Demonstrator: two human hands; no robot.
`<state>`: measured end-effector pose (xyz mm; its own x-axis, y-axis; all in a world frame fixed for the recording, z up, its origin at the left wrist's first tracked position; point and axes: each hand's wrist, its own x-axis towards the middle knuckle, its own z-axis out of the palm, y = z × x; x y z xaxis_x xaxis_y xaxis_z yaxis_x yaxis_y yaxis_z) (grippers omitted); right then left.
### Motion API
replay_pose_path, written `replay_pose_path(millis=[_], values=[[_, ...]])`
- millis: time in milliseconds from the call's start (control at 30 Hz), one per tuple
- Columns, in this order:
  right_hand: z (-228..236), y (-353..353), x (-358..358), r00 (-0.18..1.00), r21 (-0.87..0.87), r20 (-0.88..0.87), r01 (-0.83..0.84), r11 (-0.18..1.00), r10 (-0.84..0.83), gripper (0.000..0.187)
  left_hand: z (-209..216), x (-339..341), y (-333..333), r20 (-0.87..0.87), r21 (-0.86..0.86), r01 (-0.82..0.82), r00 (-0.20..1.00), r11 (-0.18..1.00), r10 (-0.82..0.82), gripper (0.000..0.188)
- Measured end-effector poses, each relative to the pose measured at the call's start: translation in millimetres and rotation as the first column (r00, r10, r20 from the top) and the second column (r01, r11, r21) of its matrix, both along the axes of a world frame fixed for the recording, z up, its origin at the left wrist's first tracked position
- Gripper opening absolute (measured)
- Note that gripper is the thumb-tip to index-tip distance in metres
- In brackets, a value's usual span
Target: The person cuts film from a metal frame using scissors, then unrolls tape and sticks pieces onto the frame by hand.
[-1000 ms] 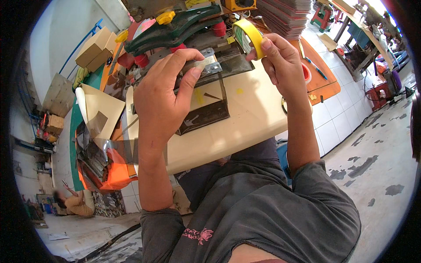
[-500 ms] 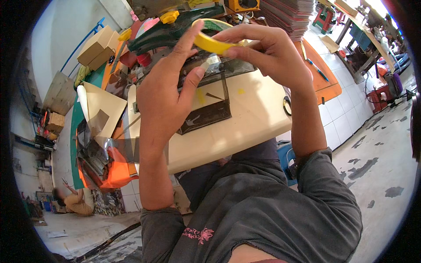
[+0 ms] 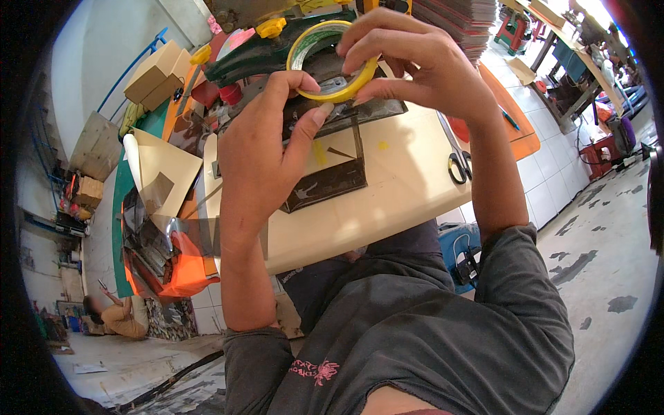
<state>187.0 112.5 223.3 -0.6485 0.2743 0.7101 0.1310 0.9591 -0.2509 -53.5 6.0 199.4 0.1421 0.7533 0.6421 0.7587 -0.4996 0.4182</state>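
Observation:
A roll of yellow tape (image 3: pixel 360 81) is held up above the work surface, its open ring tilted toward me. My right hand (image 3: pixel 432 72) grips its right side, some fingers in the ring's opening and the thumb at the outer edge. At the lower left of the ring, my left hand (image 3: pixel 256 149) has its index finger and thumb closed on the rim. Below the hands, a dark see-through sheet piece (image 3: pixel 328 183) lies on a cream padded surface (image 3: pixel 408 162). Small yellow tape bits (image 3: pixel 383 146) are stuck there.
Black-handled scissors (image 3: pixel 456 169) lie by my right forearm. A dark green tool with yellow knobs (image 3: pixel 271 28) stands at the back. Left are an orange container (image 3: pixel 183 266) with dark scraps and cardboard boxes (image 3: pixel 158 72). Another person (image 3: pixel 124 315) sits far left.
The tape roll has turned so its opening faces me more. My right hand has moved up slightly, and my left index finger has bent down onto the rim. More of the scissors shows.

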Motion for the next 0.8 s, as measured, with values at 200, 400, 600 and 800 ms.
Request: replay_pose_path(millis=[200,400,600,800], values=[[5,15,8,0.998,0.158,-0.014,0.069,0.985,-0.068,0.035,-1,1,1,0.006,0.046,0.03,1.0,0.998,-0.03,0.038],[10,-15,-3,0.974,0.117,0.065,0.208,0.971,-0.217,0.033,-1,0,3,-0.044,0.055,0.044,0.998,0.998,-0.041,0.039],[13,-13,-10,0.997,0.071,0.016,0.079,0.994,-0.08,0.04,1,-4,-2,-0.083,0.017,0.006,0.997,1.0,-0.004,0.028],[16,30,6,0.957,-0.112,-0.004,-0.288,0.951,0.289,0.048,6,0,-6,-0.056,-0.05,-0.033,0.998,0.998,0.03,0.027]])
